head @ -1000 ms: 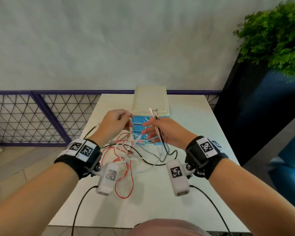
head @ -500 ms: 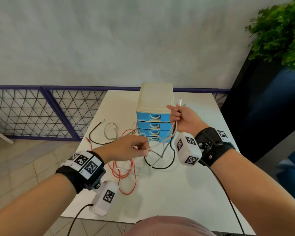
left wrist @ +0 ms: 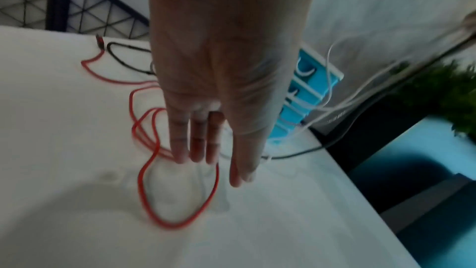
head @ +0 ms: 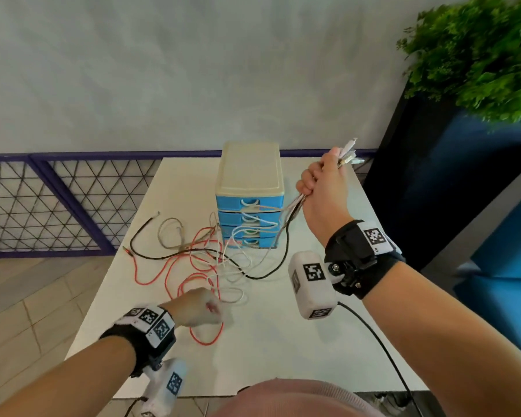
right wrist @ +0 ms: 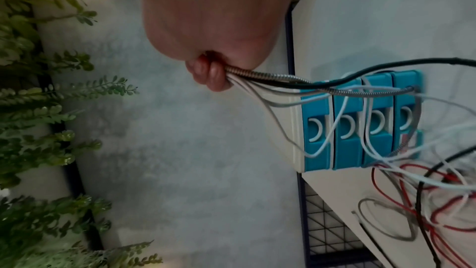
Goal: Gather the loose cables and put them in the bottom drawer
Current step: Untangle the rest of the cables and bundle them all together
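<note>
My right hand [head: 321, 183] is raised to the right of the drawer unit [head: 248, 176] and grips a bundle of cable ends [right wrist: 260, 80], whose plugs [head: 348, 152] stick out above the fist. From it, white, black and metal-sheathed cables hang across the blue drawer fronts [right wrist: 360, 129] to the table. All drawers are shut, the bottom drawer [head: 250, 242] too. My left hand [head: 212, 311] is low over the table with straight fingers [left wrist: 195, 150] on or just above a red cable loop [left wrist: 177, 224], holding nothing. More red [head: 151, 281], black [head: 163, 254] and beige [head: 169, 233] cables lie tangled on the left.
The white table [head: 283, 341] ends at a purple mesh railing [head: 57, 206] on the left and back. A dark planter with a green plant [head: 478, 55] stands on the right. Camera leads hang from both wrists.
My right hand has risen up and to the right with the cable ends, pulling the cables taut. My left hand has let go, dropped toward the table's near side and straightened its fingers.
</note>
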